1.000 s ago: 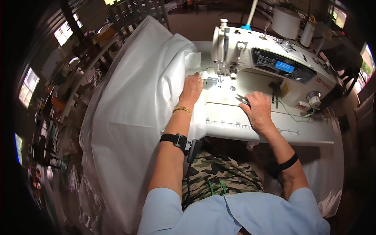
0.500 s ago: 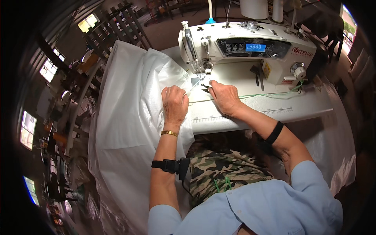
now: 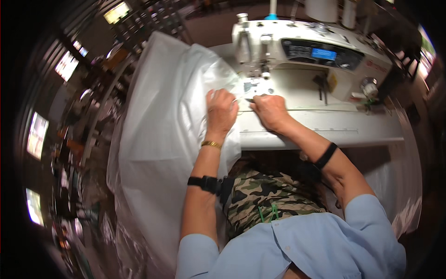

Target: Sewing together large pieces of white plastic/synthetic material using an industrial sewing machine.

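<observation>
My left hand is closed at the right edge of a large white plastic-like sheet, its fingertips pinching the edge. A pale thread or strip shows between the two hands, blurred. My right hand is closed round small dark thread snips; only their tip shows, pointing left towards the sheet. Both hands are just in front of the needle area of a white sewing machine. The presser foot area is lit and smeared by motion.
A dark flat tool lies on the machine bed beneath the arm. The white table edge runs across in front of me. Thread cones stand behind the machine. Clear plastic sheeting hangs at the right.
The view has shifted, so the machine appears farther right and higher. My right hand has come closer to my left and away from the needle. The snips' blades show less than before.
</observation>
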Demonstrator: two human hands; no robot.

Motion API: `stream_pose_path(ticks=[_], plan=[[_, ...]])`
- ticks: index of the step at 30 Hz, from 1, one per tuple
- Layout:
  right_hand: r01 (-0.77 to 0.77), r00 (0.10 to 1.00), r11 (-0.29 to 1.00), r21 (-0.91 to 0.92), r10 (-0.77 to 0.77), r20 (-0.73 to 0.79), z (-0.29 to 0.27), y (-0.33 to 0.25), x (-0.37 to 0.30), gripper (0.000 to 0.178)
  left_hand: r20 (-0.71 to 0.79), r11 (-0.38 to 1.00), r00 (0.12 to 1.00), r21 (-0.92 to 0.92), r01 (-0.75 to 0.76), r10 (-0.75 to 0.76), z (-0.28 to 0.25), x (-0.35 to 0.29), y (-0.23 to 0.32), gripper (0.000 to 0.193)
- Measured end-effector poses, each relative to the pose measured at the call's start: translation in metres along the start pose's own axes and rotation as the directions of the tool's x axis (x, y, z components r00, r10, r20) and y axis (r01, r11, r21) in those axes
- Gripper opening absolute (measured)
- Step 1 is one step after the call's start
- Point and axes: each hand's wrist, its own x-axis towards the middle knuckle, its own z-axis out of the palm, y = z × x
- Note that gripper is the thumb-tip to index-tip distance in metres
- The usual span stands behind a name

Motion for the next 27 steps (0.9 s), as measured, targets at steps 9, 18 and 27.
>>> stream_pose_path(ticks=[9,18,27], plan=[[0.169,0.962,0.968,-0.187,-0.203,-0.182,-0.052,0.021,-0.033,0.041,0.138,0.935,0.964,-0.248,0.254,-0.226,-0.042,-0.019,0.025,0.033],[0.461,0.846,0.883,0.081,-0.411,-0.34,-0.06,-0.087,0.039,0.046,-0.074,0.807,0.891,0.396,0.439,-0.448,-0.299,-0.142,0.019,0.054],[0.017,0.989,0.785,0.619,0.08,-0.128,0.075,-0.046,0.172,0.071,-0.476,-0.325,-0.213,0.166,0.931,-0.854,-0.405,-0.516,0.071,0.079]])
